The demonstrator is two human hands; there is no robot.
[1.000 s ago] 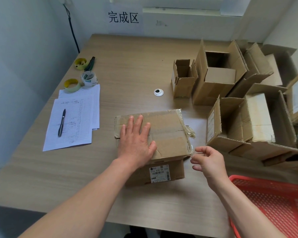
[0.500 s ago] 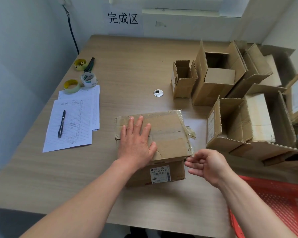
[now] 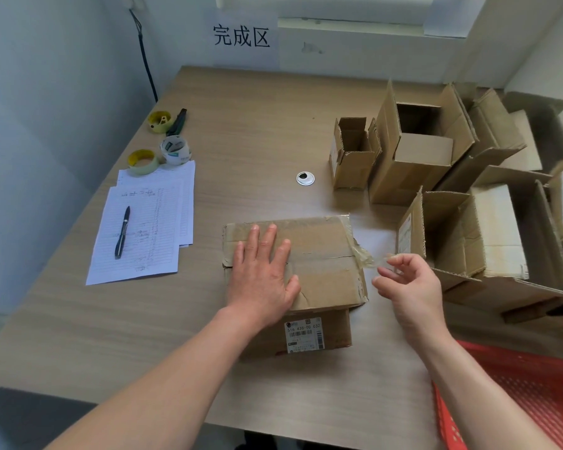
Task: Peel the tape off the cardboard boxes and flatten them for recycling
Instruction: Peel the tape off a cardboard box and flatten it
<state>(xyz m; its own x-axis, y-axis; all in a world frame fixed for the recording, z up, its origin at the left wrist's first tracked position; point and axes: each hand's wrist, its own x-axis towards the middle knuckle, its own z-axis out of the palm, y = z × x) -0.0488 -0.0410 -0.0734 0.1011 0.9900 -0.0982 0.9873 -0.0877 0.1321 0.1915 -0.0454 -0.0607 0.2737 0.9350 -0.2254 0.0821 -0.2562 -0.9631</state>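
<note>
With the left hand (image 3: 263, 280) pressed flat on the sealed box (image 3: 309, 264) mid-tabletop (image 3: 257, 131), we keep the right hand (image 3: 407, 284) pinching the loose tape (image 3: 366, 257) and peel low along the seam

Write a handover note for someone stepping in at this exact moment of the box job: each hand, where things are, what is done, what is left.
Left hand: flat, pressing on the taped box at the table's middle.
Right hand: pinches the clear tape strip lifted at the box's right edge.
Done: only that tape end is loose; the top seam is closed.
Left: peel the strip, open and flatten this box, then handle the open boxes on the right.
</note>
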